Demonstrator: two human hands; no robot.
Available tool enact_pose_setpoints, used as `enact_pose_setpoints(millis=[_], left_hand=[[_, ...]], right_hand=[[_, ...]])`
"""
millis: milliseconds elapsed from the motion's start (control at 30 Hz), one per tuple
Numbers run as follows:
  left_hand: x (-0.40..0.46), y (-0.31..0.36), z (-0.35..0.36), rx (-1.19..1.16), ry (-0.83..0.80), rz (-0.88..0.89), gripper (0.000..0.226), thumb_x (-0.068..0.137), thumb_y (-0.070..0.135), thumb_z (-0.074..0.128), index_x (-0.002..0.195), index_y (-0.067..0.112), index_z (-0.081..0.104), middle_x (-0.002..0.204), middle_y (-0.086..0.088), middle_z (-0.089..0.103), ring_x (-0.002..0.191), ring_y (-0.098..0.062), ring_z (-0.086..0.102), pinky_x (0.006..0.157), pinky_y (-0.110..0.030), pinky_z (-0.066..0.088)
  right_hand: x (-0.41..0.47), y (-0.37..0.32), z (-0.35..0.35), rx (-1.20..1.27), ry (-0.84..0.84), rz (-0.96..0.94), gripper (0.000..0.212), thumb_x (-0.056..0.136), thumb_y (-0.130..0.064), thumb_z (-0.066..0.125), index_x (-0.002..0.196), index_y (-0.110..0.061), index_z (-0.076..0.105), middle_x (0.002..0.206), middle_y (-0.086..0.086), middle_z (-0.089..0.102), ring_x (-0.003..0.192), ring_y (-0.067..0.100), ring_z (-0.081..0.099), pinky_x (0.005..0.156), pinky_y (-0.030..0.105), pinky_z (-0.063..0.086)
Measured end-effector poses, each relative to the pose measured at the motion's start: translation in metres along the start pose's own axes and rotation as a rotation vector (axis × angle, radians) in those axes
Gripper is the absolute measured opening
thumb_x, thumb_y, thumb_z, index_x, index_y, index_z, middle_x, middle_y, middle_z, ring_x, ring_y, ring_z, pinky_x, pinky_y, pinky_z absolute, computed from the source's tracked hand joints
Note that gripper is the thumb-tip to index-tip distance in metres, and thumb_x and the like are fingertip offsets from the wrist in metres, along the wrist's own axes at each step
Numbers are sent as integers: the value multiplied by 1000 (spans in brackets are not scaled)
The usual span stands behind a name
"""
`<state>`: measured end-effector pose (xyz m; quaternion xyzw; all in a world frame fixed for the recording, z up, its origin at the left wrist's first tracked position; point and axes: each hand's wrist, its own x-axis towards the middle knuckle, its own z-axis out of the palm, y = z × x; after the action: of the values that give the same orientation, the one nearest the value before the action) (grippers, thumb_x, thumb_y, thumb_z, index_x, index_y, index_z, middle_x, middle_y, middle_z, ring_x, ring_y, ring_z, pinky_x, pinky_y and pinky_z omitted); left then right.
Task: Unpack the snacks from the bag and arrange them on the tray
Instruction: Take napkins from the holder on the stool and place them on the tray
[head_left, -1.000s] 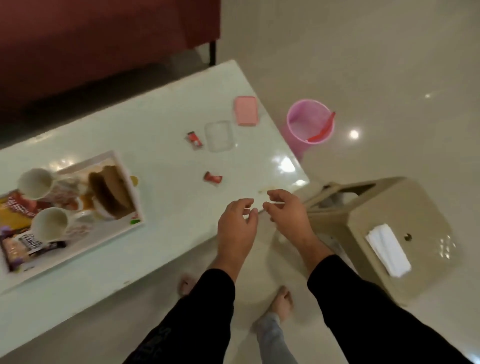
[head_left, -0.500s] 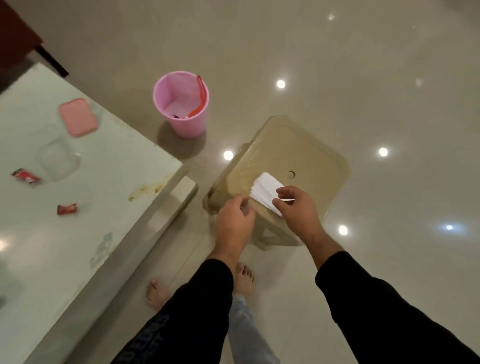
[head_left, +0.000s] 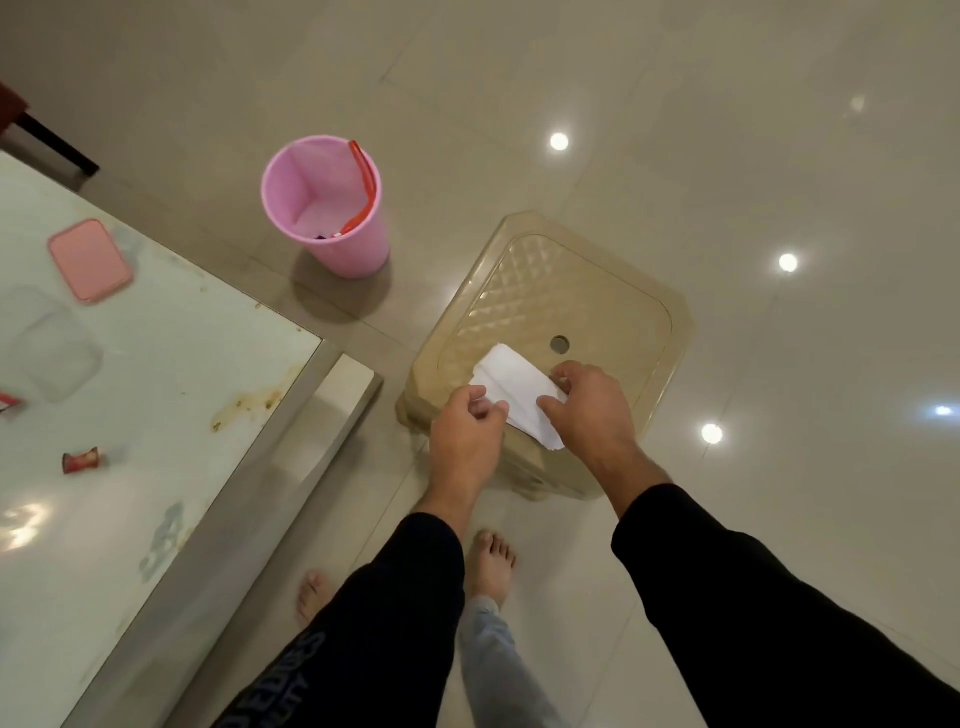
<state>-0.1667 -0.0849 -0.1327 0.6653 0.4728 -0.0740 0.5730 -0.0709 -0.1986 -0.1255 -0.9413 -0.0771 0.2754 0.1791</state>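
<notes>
A stack of folded white napkins (head_left: 511, 387) lies on a beige plastic stool (head_left: 582, 291) on the floor. My left hand (head_left: 465, 436) pinches the stack's near left edge with curled fingers. My right hand (head_left: 587, 410) grips its right side, thumb on top and fingers over the far edge. Two small red snack wrappers (head_left: 80, 461) lie on the white table (head_left: 171, 415) at the left, one cut off by the frame edge. The tray and the bag are out of view.
A pink bin (head_left: 327, 205) holding a red item stands on the tiled floor between table and stool. A pink lid (head_left: 89, 260) and a clear container (head_left: 49, 343) sit on the table, with a brown stain near its corner. My bare feet (head_left: 491, 564) are below my arms.
My view swung right from the table and tray to the stool. Both hands moved from the table's edge onto the napkin stack and closed on it.
</notes>
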Motion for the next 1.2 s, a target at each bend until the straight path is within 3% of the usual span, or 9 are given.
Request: enact_pose_setpoints(millis=[100,167,267,433,600,733,867,1000,1200], left_hand=[[1,-2,1,-12,-2,-10,36,89,31,64,123,19,58,98,8,64,93,-11,63,76,-21,48],[1,-4,0,-33,-9,-9,37,89,31,65,124,20,57,99,10,64,95,-9,63,75,-20,49],[0,-6,-4,-114,-30,-30,39,89,32,65,125,20,57,100,11,63,99,-11,63,86,-31,55],[-6,-9,-30,-273,-6,-84,38,86,45,67,118,29,54,109,11,64,101,-8,62,86,-38,58],[-15,-6,-89,-529,-14,-106,71,72,61,69,131,28,47,115,5,67,101,-15,68,77,-33,61],[-23,-7,-154,-646,56,-50,90,63,69,67,139,28,41,125,2,59,108,-17,64,83,-35,59],[-32,-30,-244,-555,92,-1,70,68,59,70,130,30,54,125,-6,60,113,-18,59,98,-36,49],[-51,-68,-327,-538,-69,16,29,80,32,76,107,21,70,104,-2,75,94,-15,70,73,-25,54],[-83,-128,-430,-799,157,-32,19,85,20,72,102,12,70,89,-3,74,79,-15,69,60,-23,53]], right_hand=[[1,-5,3,-34,-56,21,27,78,-24,68,103,-17,63,95,2,63,88,26,62,66,30,48],[2,-7,3,-24,-78,49,13,77,-22,67,86,-20,58,78,-3,58,77,24,60,55,26,37],[0,-15,4,33,-104,44,16,75,-18,62,67,-20,48,63,-5,52,63,21,52,47,25,30],[-10,-41,-5,272,-134,-29,5,77,-11,59,79,-11,55,69,-2,54,62,16,48,53,27,36],[-33,-98,-9,480,-271,-98,9,79,-13,66,87,-13,62,84,2,67,68,14,61,57,29,49],[-59,-151,0,475,-421,-210,7,78,-13,69,84,-15,67,80,2,72,65,13,66,57,29,53],[-90,-212,19,325,-635,-363,7,77,-14,69,82,-20,70,72,-6,70,62,5,63,56,21,50],[-121,-277,51,220,-718,-450,12,78,-12,70,83,-23,72,77,1,72,64,4,63,57,21,50],[-176,-376,127,312,-773,-423,19,78,-8,76,91,-21,72,82,-2,72,70,11,68,59,24,54]])
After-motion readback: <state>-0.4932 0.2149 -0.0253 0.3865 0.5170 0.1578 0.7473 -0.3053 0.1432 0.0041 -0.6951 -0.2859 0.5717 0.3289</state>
